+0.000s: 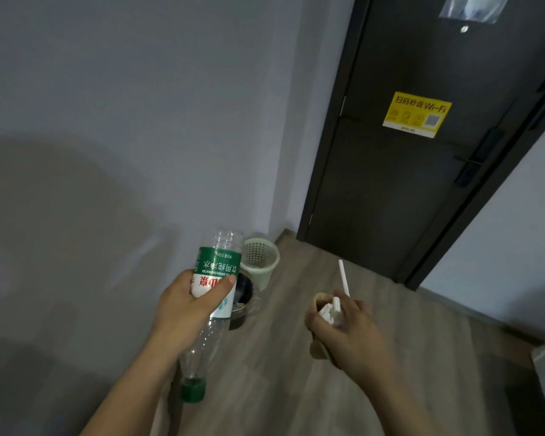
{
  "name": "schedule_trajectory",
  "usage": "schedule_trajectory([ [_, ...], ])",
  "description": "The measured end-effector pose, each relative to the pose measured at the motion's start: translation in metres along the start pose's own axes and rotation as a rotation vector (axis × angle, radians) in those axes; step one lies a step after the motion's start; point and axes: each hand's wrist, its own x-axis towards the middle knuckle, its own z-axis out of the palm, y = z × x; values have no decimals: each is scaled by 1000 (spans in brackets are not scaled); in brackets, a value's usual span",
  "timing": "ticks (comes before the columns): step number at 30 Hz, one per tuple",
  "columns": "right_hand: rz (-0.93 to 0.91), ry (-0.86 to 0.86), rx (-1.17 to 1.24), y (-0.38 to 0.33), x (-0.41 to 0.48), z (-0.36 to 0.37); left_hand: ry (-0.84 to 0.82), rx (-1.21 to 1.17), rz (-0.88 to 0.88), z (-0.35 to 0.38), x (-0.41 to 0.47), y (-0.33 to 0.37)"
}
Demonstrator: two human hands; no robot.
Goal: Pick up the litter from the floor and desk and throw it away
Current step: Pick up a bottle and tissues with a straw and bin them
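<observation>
Plastic bottle [216, 262], upside down, is gripped in my left hand [186, 309]; my right hand [350, 328] clutches a brown cup [319, 299] holding crumpled tissue [328, 310] and a white straw [343, 276]. Both are held over the floor [280, 372], near the pale green basket [261, 259].

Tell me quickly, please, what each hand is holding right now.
Left hand: grips a plastic water bottle, cap end down.
Right hand: holds a paper cup, crumpled tissue and a white straw.
</observation>
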Motion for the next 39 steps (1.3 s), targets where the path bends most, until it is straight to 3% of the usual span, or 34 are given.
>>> schedule_trajectory([
  [13, -56, -296, -13, 8, 262, 35, 144, 171, -123, 90, 180, -5],
  [19, -79, -417, -92, 19, 336, 72, 185, 166, -258, 107, 235, -33],
  [24, -73, -614, -137, 14, 389, 110, 212, 159, -334, 114, 300, -59],
  [34, 97, -772, -251, 6, 507, 232, 190, 229, -522, 110, 428, -133],
  [39, 242, -843, -173, 15, 546, 297, 106, 291, -608, 111, 469, -178],
])
